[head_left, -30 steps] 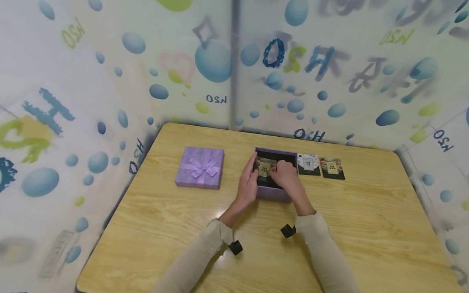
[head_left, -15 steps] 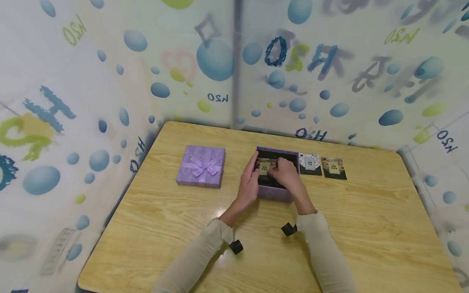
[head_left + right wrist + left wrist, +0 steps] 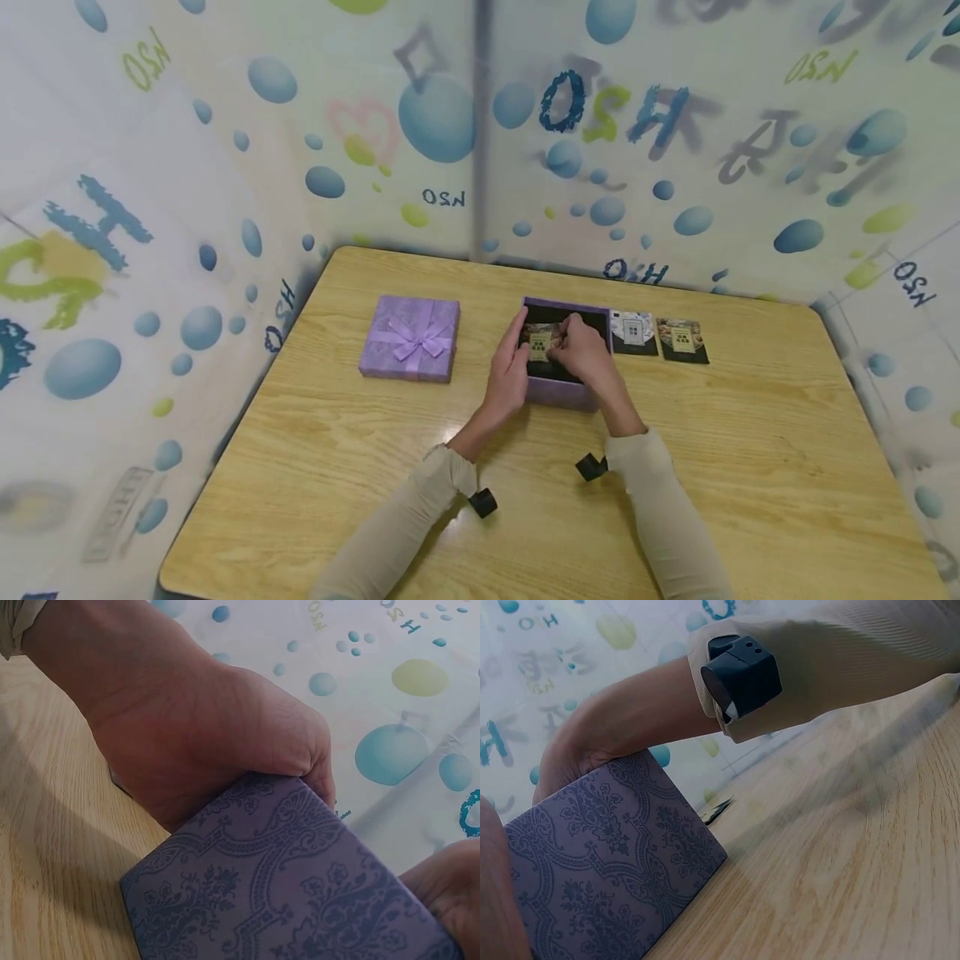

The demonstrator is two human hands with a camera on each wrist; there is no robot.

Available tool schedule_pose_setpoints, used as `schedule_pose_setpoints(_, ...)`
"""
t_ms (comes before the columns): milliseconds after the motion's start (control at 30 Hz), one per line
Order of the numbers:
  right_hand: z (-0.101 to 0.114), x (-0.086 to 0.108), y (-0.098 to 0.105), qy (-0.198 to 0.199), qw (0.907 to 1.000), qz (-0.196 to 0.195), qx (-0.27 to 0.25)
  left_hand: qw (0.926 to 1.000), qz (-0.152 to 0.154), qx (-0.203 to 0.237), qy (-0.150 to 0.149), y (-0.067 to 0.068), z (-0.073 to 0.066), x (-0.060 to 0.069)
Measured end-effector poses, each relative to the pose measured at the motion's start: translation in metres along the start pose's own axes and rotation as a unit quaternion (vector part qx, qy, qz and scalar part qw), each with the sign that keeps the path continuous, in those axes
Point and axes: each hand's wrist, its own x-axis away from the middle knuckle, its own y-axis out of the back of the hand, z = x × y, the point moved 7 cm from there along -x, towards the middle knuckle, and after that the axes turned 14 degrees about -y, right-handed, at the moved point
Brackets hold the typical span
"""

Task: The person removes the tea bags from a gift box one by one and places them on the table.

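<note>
An open purple gift box (image 3: 564, 396) with a black inside stands on the table. In it lies a flat printed packet (image 3: 537, 342) with a pale label and a dark lower edge. My left hand (image 3: 507, 379) holds the box's left wall, its fingers along the side and its thumb near the rim. With curled fingers my right hand (image 3: 587, 350) reaches in over the near wall and pinches the packet's right edge; the fingertips are partly hidden. In both wrist views the patterned box wall (image 3: 615, 855) (image 3: 285, 877) hides the inside.
A purple lid (image 3: 408, 337) with a ribbon bow lies left of the box. Right of the box lie a white-and-black packet (image 3: 633, 333) and a brown-and-black one (image 3: 682, 340). The wooden table (image 3: 750, 467) meets printed walls at the back and sides.
The packet in the box has shifted slightly left, with its right edge under my right fingers. Both hands otherwise keep nearly the same place; the head view has moved a little.
</note>
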Motion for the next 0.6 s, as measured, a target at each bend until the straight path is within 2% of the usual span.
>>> schedule_pose_setpoints(267,0.005,0.002,0.000,0.037,0.9988,-0.008,0.031,1.0000,0.004,0.006,0.000,-0.001,-0.001,0.000)
schedule_pose_setpoints(367,0.006,0.001,0.000,0.046,0.9986,-0.005,0.027,0.9999,0.009,0.012,0.002,0.000,-0.008,-0.001)
schedule_pose_setpoints(500,0.008,0.003,0.002,0.056,0.9982,-0.013,0.017,0.9996,0.022,0.017,0.006,0.003,-0.023,-0.003)
schedule_pose_setpoints(600,0.009,0.004,0.003,0.058,0.9982,-0.014,-0.001,0.9996,0.021,0.018,0.003,0.004,-0.023,-0.003)
